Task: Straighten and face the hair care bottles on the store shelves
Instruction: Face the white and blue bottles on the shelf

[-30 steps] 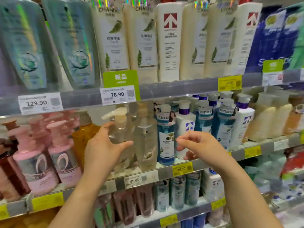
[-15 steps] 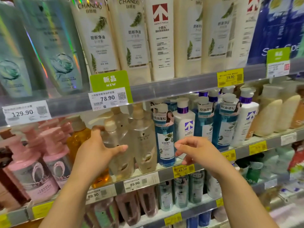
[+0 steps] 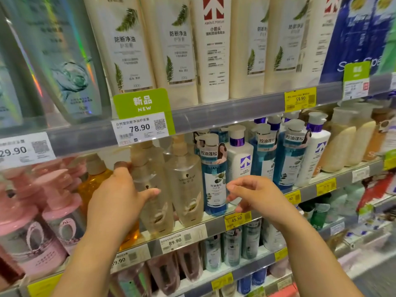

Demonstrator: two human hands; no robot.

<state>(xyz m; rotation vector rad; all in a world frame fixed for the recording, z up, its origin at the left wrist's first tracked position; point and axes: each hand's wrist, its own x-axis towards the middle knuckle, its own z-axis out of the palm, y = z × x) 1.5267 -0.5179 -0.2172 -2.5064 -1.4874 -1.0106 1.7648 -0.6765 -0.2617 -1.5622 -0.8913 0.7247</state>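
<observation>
On the middle shelf [image 3: 216, 227] stand two clear pale-gold pump bottles side by side. My left hand [image 3: 115, 202] grips the left clear bottle [image 3: 154, 189], fingers behind it and thumb across its front. The second clear bottle [image 3: 186, 185] stands upright just to its right, label facing out. My right hand [image 3: 255, 194] hovers in front of a blue bottle [image 3: 214, 174] with loosely curled fingers, holding nothing. An amber pump bottle [image 3: 92, 183] stands behind my left hand.
Pink pump bottles [image 3: 53, 206] fill the shelf's left end. White and blue bottles [image 3: 278, 153] and cream bottles [image 3: 347, 138] run to the right. Tall cream tubes [image 3: 171, 46] line the shelf above, smaller bottles [image 3: 231, 245] the shelf below. Price tags [image 3: 141, 127] edge each shelf.
The view has moved closer to the shelf. My left hand stays on the left clear bottle, whose pump nozzle has swung from pointing left toward the back. My right hand has hardly moved.
</observation>
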